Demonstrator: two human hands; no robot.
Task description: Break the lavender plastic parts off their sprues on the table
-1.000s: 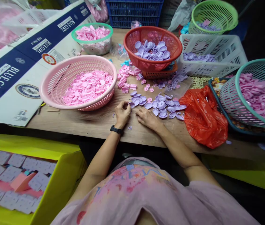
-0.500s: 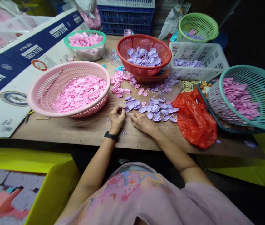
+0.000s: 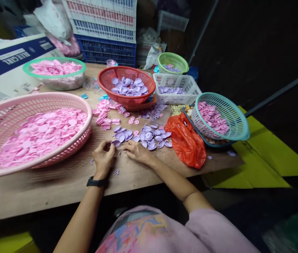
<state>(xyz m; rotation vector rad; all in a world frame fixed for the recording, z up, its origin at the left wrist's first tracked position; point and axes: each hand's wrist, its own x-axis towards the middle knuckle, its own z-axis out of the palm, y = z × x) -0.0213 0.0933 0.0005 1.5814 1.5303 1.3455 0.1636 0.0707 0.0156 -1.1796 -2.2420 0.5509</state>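
My left hand (image 3: 103,159), with a black band at the wrist, rests on the wooden table (image 3: 72,189). Its thumb and forefinger pinch a small purple oval plastic piece (image 3: 116,143) at the near edge of the pile. Just to the right, my right hand (image 3: 139,153) lies low on the table with its fingers bent and close together. Whatever is at its fingertips is too small to make out. Beyond both hands spreads a pile of purple oval pieces (image 3: 149,135). Thin purple bits (image 3: 116,172) lie on the wood near my left wrist.
A big pink basket (image 3: 85,131) of pink parts stands at left. Behind the pile are a red basket (image 3: 104,82) and loose pink pieces (image 3: 103,116). A red plastic bag (image 3: 188,144) and a teal basket (image 3: 237,119) sit at right. Stacked crates (image 3: 106,49) stand behind.
The view has swung, so the table's contents appear further left and lower. Both hands keep nearly the same place by the purple pile, the left still pinching a purple piece.
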